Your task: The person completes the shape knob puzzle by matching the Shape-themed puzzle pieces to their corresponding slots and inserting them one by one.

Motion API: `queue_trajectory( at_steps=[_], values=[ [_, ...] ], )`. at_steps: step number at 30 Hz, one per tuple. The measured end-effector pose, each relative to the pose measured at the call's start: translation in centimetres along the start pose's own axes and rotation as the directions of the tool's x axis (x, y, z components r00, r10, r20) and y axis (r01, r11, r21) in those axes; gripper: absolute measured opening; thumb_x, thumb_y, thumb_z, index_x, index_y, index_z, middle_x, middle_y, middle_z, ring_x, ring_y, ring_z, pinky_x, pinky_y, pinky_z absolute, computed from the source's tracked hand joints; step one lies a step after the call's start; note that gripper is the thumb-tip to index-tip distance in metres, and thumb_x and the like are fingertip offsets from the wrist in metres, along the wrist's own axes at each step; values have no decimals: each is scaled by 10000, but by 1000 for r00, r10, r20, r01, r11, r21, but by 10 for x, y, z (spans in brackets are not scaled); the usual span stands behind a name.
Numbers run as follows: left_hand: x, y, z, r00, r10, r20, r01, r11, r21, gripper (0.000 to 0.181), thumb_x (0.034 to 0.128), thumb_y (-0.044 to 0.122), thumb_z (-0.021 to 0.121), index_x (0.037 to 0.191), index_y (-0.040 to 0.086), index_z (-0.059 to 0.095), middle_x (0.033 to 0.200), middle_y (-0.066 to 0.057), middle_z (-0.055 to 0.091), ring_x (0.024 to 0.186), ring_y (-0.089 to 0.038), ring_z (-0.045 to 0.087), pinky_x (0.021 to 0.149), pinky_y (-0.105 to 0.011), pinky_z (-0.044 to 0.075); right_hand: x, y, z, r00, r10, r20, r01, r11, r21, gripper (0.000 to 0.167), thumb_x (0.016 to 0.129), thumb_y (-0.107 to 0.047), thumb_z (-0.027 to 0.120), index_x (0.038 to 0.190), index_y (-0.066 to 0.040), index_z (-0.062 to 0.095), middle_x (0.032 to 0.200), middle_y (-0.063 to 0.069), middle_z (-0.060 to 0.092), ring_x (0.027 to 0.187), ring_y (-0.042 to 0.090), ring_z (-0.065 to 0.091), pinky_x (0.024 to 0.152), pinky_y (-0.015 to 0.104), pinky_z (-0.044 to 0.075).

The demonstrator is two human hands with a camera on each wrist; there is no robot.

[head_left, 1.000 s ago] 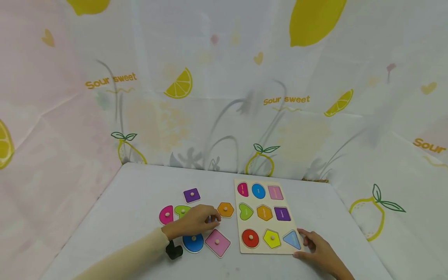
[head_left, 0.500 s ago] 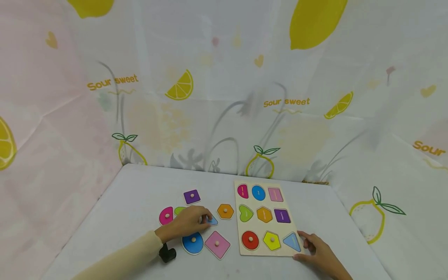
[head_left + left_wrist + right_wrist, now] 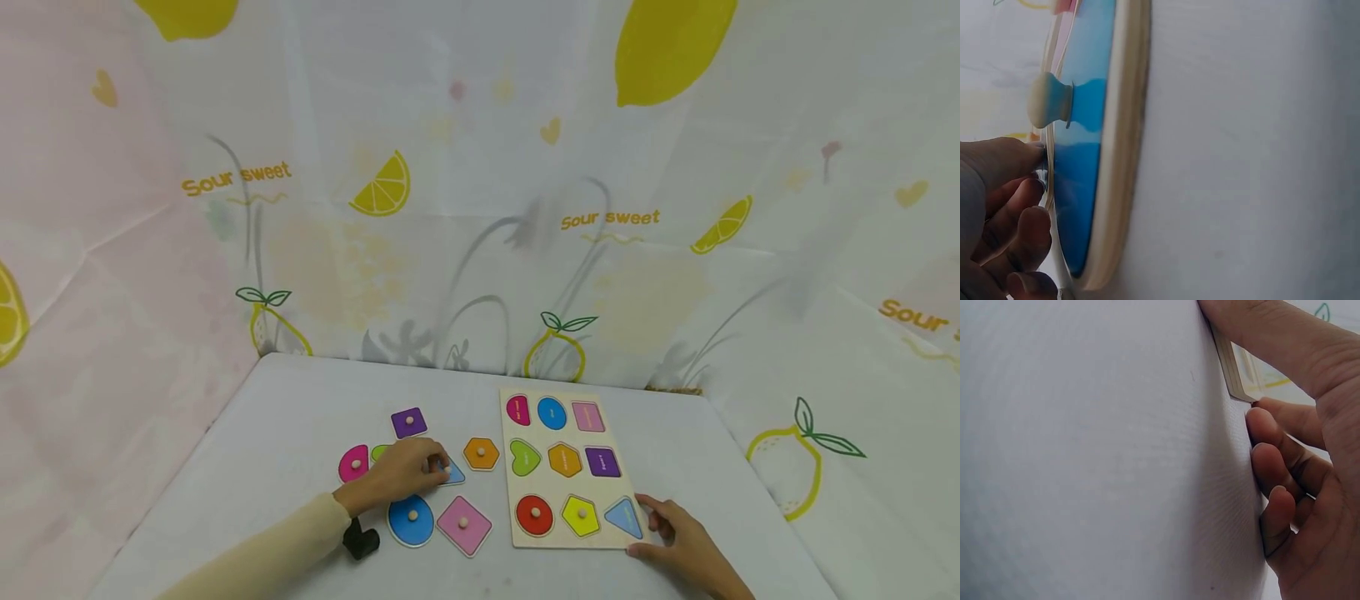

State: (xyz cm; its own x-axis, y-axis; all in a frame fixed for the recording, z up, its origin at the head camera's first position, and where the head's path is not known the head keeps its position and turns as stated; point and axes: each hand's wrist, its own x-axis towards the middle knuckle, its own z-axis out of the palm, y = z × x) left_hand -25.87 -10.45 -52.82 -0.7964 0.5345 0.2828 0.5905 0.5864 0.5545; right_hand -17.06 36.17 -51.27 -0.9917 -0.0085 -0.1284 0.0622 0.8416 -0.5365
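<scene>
In the head view my left hand (image 3: 399, 473) is at the light blue triangle piece (image 3: 454, 474), thumb and forefinger pinching at its knob; the palm covers part of the green piece (image 3: 379, 451). The left wrist view shows the thumb and fingertips of this hand (image 3: 1007, 212) beyond the blue round piece (image 3: 1079, 181), which stays untouched. My right hand (image 3: 688, 543) holds the near right corner of the wooden board (image 3: 504, 492), thumb on the near edge, forefinger along the side. In the right wrist view the hand (image 3: 1329, 444) grips the board's corner (image 3: 1232, 372).
Around my left hand lie purple square (image 3: 408, 422), magenta half-round (image 3: 354, 463), orange hexagon (image 3: 481, 453) and pink rectangle (image 3: 464, 526) pieces. Red round (image 3: 535, 515) and yellow pentagon (image 3: 581, 515) pieces with knobs sit on the board. A black object (image 3: 362, 539) is under the left wrist.
My left hand has drawn back a little to the left, uncovering the blue triangle piece, and its fingertips have closed in at the knob. My right hand stays at the board's corner.
</scene>
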Motion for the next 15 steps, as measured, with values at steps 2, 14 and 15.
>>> queue_trajectory(
  at_steps=[2,14,15],
  values=[
    [1,0,1,1000,-11,-6,11,1000,-1,101,909,221,796,954,146,745,751,157,544,698,-11,502,607,-217,461,0,-1,-1,1000,-13,1,13,1000,5,880,718,-393,937,1412,10,577,901,-3,463,830,154,446,696,253,404],
    [1,3,-1,999,-37,8,37,999,-14,112,914,249,795,923,163,725,755,148,533,696,-25,494,607,-233,451,0,0,0,1000,1,0,-1,1000,30,901,701,-386,947,1415,16,573,897,1,469,843,164,445,701,267,398],
    [1,4,-1,999,-37,8,37,999,-9,109,915,248,794,923,164,725,757,150,533,699,-25,494,611,-230,451,0,0,0,1000,6,1,-6,1000,27,907,700,-393,947,1416,19,572,894,1,466,843,168,445,698,269,399]
  ],
)
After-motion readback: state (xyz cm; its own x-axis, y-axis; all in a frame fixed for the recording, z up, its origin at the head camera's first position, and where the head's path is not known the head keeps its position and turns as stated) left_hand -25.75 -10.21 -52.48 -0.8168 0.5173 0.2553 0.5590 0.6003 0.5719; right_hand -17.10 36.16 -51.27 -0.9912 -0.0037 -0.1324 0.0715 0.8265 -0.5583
